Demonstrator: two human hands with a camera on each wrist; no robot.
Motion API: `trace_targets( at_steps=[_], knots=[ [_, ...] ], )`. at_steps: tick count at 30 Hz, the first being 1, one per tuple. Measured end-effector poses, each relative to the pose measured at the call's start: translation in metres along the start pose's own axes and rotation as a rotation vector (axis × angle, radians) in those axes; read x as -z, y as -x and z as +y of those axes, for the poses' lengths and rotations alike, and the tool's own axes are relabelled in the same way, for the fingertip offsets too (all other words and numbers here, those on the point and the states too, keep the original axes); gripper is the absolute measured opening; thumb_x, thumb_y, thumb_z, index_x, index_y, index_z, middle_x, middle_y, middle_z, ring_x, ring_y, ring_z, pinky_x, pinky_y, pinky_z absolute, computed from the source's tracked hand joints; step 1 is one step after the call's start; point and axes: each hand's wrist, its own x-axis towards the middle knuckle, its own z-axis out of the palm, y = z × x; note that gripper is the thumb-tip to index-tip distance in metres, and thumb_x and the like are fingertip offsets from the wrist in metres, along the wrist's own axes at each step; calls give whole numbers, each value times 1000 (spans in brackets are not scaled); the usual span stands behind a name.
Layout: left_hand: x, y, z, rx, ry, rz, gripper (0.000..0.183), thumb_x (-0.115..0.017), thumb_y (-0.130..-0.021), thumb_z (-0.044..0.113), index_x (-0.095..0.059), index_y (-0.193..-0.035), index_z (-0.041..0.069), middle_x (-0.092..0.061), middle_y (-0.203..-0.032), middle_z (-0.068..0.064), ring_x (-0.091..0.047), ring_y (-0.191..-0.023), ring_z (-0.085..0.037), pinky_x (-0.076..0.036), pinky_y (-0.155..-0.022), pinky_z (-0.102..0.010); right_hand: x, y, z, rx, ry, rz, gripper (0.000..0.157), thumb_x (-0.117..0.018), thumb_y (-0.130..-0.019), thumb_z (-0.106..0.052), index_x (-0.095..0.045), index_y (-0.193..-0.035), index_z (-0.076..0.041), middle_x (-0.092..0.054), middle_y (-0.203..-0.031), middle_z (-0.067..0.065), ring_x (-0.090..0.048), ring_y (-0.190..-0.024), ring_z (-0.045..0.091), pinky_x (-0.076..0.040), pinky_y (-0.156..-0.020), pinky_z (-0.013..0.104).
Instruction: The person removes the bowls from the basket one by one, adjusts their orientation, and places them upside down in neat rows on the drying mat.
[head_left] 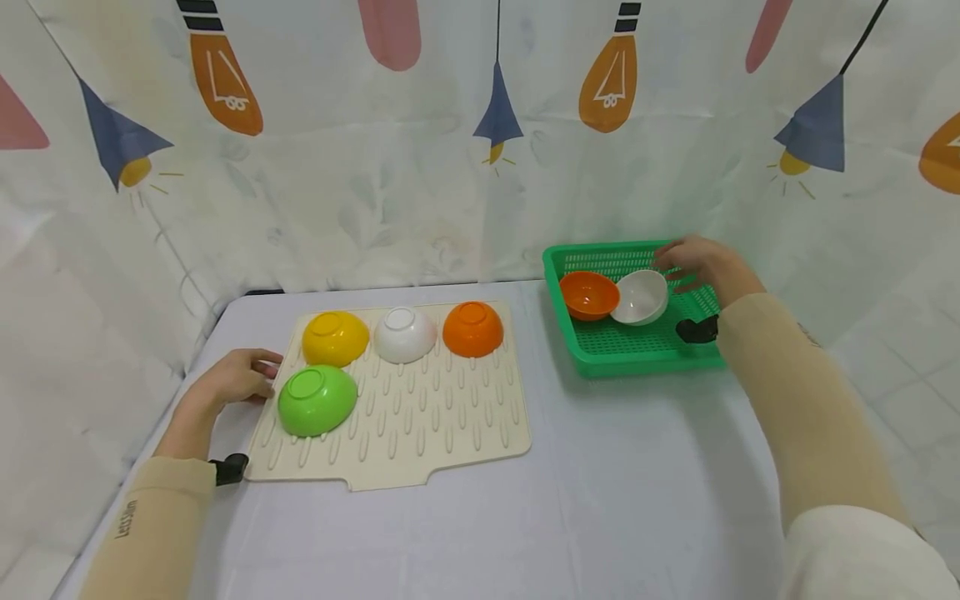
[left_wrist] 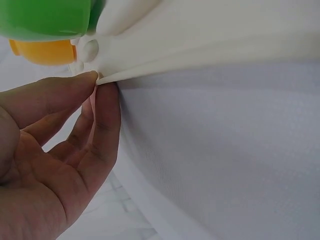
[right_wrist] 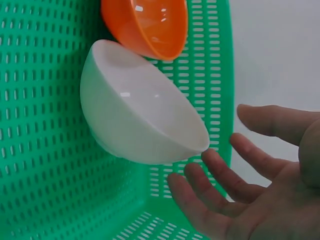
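At the left edge of a cream ribbed drying mat (head_left: 442, 437), my left hand (head_left: 234, 379) pinches the mat's rim between thumb and fingertips, clear in the left wrist view. Closest to that hand is an upside-down green bowl (head_left: 318, 404). My right hand (head_left: 705, 260) reaches over the right part of a green basket (head_left: 637, 365), fingers spread and holding nothing. Its fingertips (right_wrist: 210, 155) are right by the rim of a white bowl (right_wrist: 120, 115), which leans tilted inside the basket. Against that one rests an orange bowl (head_left: 590, 296).
Along the mat's back row, a yellow bowl (head_left: 335, 337), another white bowl (head_left: 405, 335) and another orange bowl (head_left: 472, 329) lie upside down. Behind the table (head_left: 480, 542) hangs a curtain (head_left: 420, 192) printed with lamps and bulbs.
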Motion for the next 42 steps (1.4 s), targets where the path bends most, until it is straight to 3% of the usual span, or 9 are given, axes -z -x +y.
trace_targets(
  at_steps=[12,19,30,37,42],
  knots=[
    [0,1,1,-3,1,3,67,-67,-81,-10,-38,-141,-20,-53,-118,-31,-59,-90,-29,-59,-72,-32,-5,-4,11,-61,-80,-54,63,-45,-106,1,-15,-161,4,-10,-162,35,-31,-140,54,-49,-104,52],
    [0,0,-1,-11,1,5,67,-66,-82,-11,-37,-142,-21,-53,-117,-30,-59,-89,-28,-59,-72,-32,-10,-3,12,-47,9,33,58,-45,-102,5,-25,-157,10,-20,-156,39,-43,-133,57,-56,-95,50],
    [-1,-2,-1,-14,13,-1,68,-66,-81,-11,-37,-141,-20,-53,-117,-29,-58,-90,-28,-59,-72,-31,3,4,24,3,56,97,55,-39,-101,4,-26,-153,15,-25,-150,44,-45,-129,60,-57,-91,52],
    [-3,-1,0,-12,14,5,68,-67,-80,-11,-38,-141,-21,-54,-114,-28,-59,-89,-27,-59,-72,-32,13,14,27,51,12,134,57,-42,-100,0,-28,-153,14,-27,-149,43,-49,-124,57,-60,-84,49],
    [-2,0,1,-9,6,-1,67,-66,-81,-11,-37,-141,-21,-53,-115,-29,-58,-91,-29,-59,-72,-32,16,24,25,92,-42,124,58,-43,-101,-1,-24,-154,13,-29,-143,42,-65,-98,41,-61,-83,47]
  ],
)
